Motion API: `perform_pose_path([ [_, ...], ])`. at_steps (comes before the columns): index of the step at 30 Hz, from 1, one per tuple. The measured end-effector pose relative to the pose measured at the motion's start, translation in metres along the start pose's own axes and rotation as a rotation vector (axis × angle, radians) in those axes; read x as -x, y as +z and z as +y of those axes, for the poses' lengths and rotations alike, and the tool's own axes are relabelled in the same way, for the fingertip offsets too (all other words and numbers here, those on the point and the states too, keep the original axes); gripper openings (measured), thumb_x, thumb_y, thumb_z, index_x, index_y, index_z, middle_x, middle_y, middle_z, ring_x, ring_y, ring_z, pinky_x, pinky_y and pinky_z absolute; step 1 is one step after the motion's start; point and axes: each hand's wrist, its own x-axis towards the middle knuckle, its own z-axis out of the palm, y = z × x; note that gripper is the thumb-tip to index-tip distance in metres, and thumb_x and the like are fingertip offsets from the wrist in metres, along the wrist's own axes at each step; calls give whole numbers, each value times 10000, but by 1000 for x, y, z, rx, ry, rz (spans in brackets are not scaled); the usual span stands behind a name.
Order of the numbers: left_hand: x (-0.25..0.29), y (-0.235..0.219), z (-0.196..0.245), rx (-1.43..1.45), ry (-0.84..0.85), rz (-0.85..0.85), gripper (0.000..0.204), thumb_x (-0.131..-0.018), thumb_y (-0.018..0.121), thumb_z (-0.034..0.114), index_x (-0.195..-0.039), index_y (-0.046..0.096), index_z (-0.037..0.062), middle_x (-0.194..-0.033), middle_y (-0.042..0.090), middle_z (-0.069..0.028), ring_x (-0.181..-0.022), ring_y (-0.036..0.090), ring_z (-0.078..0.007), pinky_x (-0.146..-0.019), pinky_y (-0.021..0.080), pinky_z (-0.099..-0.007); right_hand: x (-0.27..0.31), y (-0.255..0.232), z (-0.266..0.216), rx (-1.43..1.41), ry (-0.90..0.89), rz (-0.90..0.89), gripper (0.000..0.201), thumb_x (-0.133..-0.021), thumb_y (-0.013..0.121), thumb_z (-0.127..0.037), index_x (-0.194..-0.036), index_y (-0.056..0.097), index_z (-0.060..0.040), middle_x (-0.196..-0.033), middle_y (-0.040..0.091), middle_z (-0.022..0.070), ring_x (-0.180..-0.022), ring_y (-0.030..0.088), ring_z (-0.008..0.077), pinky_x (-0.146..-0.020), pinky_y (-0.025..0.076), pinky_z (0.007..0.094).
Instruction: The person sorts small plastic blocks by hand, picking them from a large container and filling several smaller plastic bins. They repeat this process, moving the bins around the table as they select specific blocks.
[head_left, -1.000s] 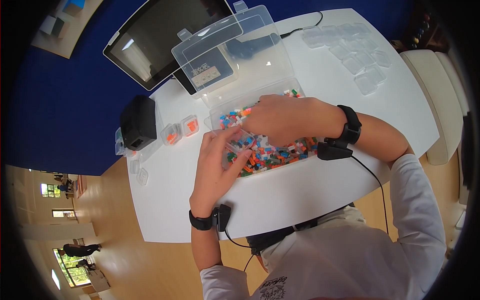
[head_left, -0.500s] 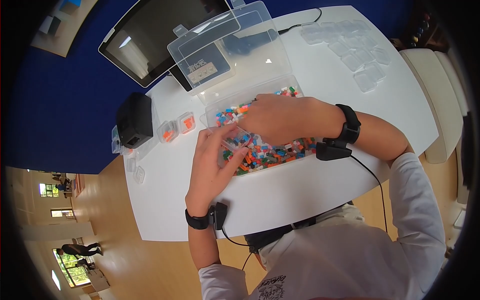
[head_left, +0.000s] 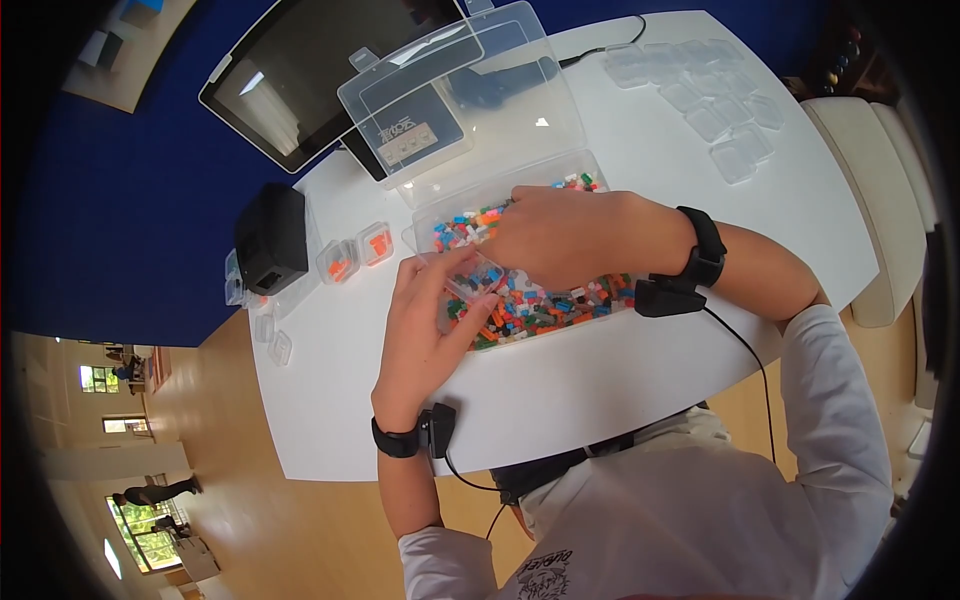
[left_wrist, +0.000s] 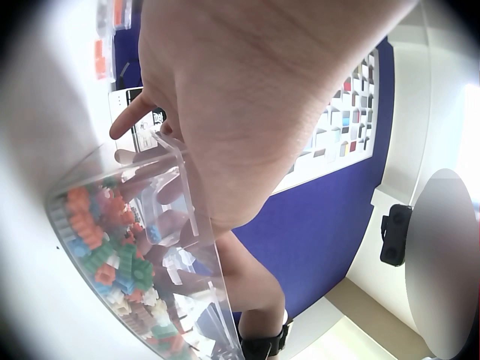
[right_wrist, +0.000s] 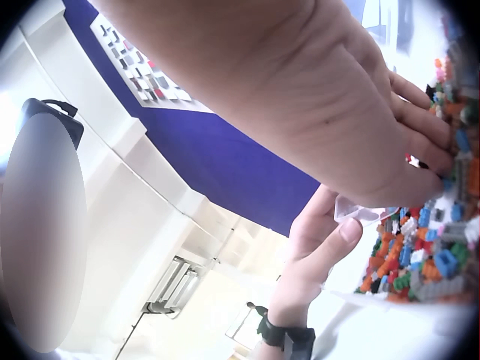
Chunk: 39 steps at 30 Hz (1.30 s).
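A clear plastic bin (head_left: 470,200), full of small coloured building bricks (head_left: 550,308), lies on the table with its lid (head_left: 525,110) raised. My left hand (head_left: 420,325) holds a small clear plastic box (head_left: 482,278) between thumb and fingers at the bin's left end, over the bricks. From the right, my right hand (head_left: 565,235) reaches across into the bin. In the right wrist view its fingers (right_wrist: 427,124) point down among the bricks, thumb close to them. The tips are partly hidden, so I cannot tell whether they pinch a brick.
Small boxes with orange pieces (head_left: 376,243) stand left of the bin, near a black device (head_left: 272,240). Several clear small boxes (head_left: 705,122) lie at the far right of the table. A dark screen (head_left: 330,85) stands behind the raised lid.
The head view has shifted slightly. Both hands stay almost where they were, the left with the small box and the right among the bricks.
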Motion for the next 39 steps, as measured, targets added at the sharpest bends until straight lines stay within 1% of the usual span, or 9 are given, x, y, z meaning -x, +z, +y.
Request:
perform_pose_path([
  [3, -1, 1, -3, -16, 33, 12, 580, -1001, 883, 190, -1527, 702, 27, -1331, 806, -153, -1259, 641, -327, -1131, 521, -444, 4, -12, 1, -47, -46, 68, 115, -854, 746, 24, -962, 735, -15, -795, 747, 134, -778, 711, 346, -922, 508, 416],
  [5, -1, 1, -5, -38, 61, 18, 594, -995, 891, 203, -1522, 698, 10, -1324, 812, -152, -1218, 628, -336, -1087, 542, -444, 2, -27, -3, -52, 4, -45, 100, -868, 734, 14, -965, 735, -9, -808, 754, 135, -771, 705, 346, -954, 504, 414],
  [7, -1, 1, -6, -37, 67, 16, 596, -998, 888, 207, -1526, 695, 10, -1322, 811, -152, -1216, 627, -337, -1086, 542, -444, 1, -23, 2, -47, -19, -11, 98, -874, 721, 17, -968, 732, -5, -812, 755, 132, -772, 704, 344, -963, 502, 415],
  [15, 0, -1, 1, -14, -6, -2, 575, -1005, 877, 195, -1531, 709, 31, -1344, 794, -147, -1308, 652, -322, -1172, 503, -447, 9, -28, -3, -90, -87, 90, 113, -913, 687, 28, -1012, 735, 1, -915, 777, 135, -875, 721, 324, -994, 494, 413],
  [19, -1, 0, -3, -39, 51, 8, 596, -999, 885, 218, -1532, 699, 28, -1323, 804, -146, -1226, 628, -337, -1091, 543, -446, 8, -12, 3, -7, -74, 54, 101, -912, 747, 5, -1012, 735, -7, -889, 769, 131, -849, 721, 327, -980, 497, 412],
  [23, -1, 2, -5, -28, 52, 16, 598, -996, 885, 219, -1534, 701, 33, -1324, 804, -145, -1247, 632, -337, -1100, 544, -447, 4, 1, 4, 41, -92, 146, 111, -896, 818, -31, -956, 726, -15, -829, 753, 122, -791, 718, 326, -944, 504, 408],
  [30, -1, 0, -3, -30, 42, 10, 604, -988, 887, 207, -1536, 701, 31, -1338, 799, -149, -1260, 634, -335, -1106, 545, -444, 3, -2, 1, 25, -73, 118, 130, -900, 837, -58, -858, 717, -29, -784, 740, 120, -786, 717, 309, -919, 499, 397],
  [36, -1, 0, -2, -31, 36, 13, 597, -995, 883, 208, -1535, 703, 28, -1338, 801, -146, -1234, 632, -326, -1093, 547, -436, 6, -12, -3, 37, -20, 65, 98, -887, 831, -46, -881, 737, -22, -786, 748, 127, -804, 736, 305, -968, 511, 396],
  [39, -1, 1, -3, -35, 48, 16, 593, -998, 883, 211, -1533, 705, 27, -1335, 803, -145, -1220, 629, -320, -1089, 547, -433, 7, -4, 4, 88, -57, 157, 88, -861, 828, -33, -900, 750, -23, -793, 750, 134, -812, 744, 315, -1014, 521, 406],
])
